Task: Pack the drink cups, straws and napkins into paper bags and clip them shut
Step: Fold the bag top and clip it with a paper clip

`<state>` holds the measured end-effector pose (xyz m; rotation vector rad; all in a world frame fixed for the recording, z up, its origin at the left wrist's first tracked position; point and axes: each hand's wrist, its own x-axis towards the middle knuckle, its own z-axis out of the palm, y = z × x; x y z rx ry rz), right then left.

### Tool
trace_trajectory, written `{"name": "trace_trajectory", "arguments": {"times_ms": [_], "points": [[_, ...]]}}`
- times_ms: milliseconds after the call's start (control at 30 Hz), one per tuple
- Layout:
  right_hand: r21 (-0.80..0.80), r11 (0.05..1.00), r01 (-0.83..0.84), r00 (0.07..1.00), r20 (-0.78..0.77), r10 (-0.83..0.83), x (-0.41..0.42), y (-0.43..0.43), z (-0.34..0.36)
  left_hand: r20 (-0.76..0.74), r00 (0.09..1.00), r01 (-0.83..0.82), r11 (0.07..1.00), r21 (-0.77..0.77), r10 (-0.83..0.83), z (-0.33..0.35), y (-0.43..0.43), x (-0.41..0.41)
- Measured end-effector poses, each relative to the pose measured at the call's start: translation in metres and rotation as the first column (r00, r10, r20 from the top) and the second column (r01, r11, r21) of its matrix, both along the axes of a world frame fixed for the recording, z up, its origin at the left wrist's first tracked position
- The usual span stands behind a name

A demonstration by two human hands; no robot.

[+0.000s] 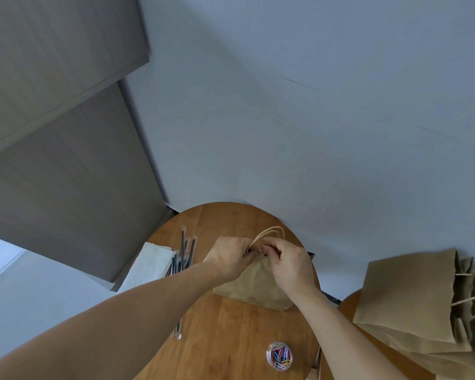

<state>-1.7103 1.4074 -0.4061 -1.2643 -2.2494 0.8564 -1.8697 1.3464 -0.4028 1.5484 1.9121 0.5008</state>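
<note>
A brown paper bag stands on the round wooden table, its twine handles sticking up behind my hands. My left hand and my right hand both pinch the bag's folded top edge, fingertips almost meeting at the middle. Something small and dark sits between the fingertips; I cannot tell what it is. The bag's contents are hidden. Left of the bag lie several wrapped black straws and a stack of white napkins.
A clear round tub of coloured paper clips sits at the table's near edge. To the right, several flat brown paper bags with twine handles lie stacked on a second wooden surface. A white wall stands close behind the table.
</note>
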Motion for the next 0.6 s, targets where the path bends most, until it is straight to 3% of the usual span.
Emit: {"name": "trace_trajectory", "arguments": {"times_ms": [433,600], "points": [[0.152,0.987,-0.058,0.996,0.081,0.047,-0.0026,-0.0009,-0.0060,-0.014,1.000,0.018,0.993,0.119,-0.017,-0.0049,-0.0020,0.0008],[0.086,0.989,-0.118,0.978,0.184,0.101,-0.0014,-0.0022,-0.0076,0.022,1.000,-0.012,0.994,0.107,0.010,-0.0076,-0.0041,0.0018]]}}
